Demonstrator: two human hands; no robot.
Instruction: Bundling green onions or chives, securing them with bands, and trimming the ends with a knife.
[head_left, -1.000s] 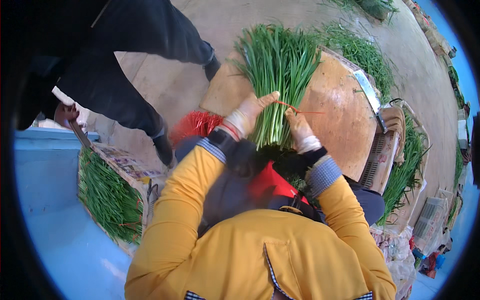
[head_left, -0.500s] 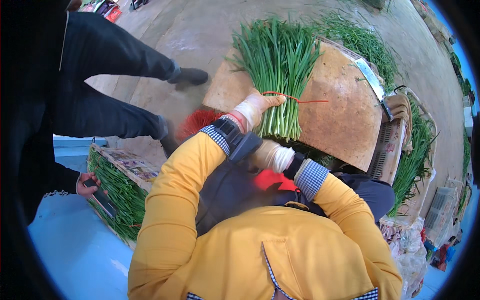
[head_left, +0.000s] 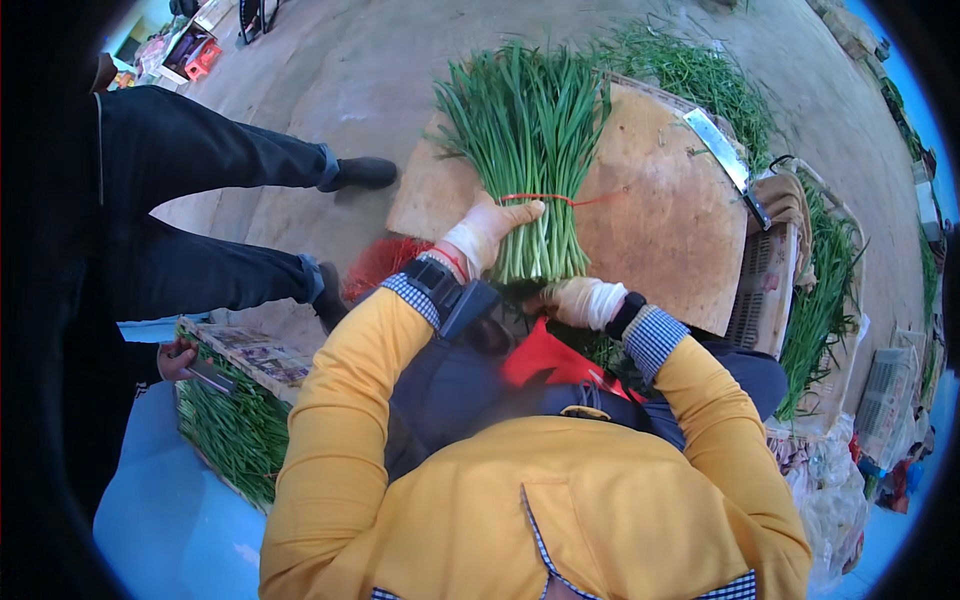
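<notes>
Green leaves with pale stems make one big bunch, and it lies on the wooden board with its leaf tips pointing away from the person and its pale ends near the close edge. A thin red tie runs across the stems, and its loose tail sticks out to the right over the wood. The left hand grips the bunch from the left side, with its thumb pressed on the stems just under the tie. The right hand is low down, just below the stem ends; its fingertips are hard to see, so one cannot tell if they are closed on something. At the right side of the board lies a big knife, its dark handle near a brown cloth. Loose greens are piled past the board. On the left, another person stands in dark trousers
</notes>
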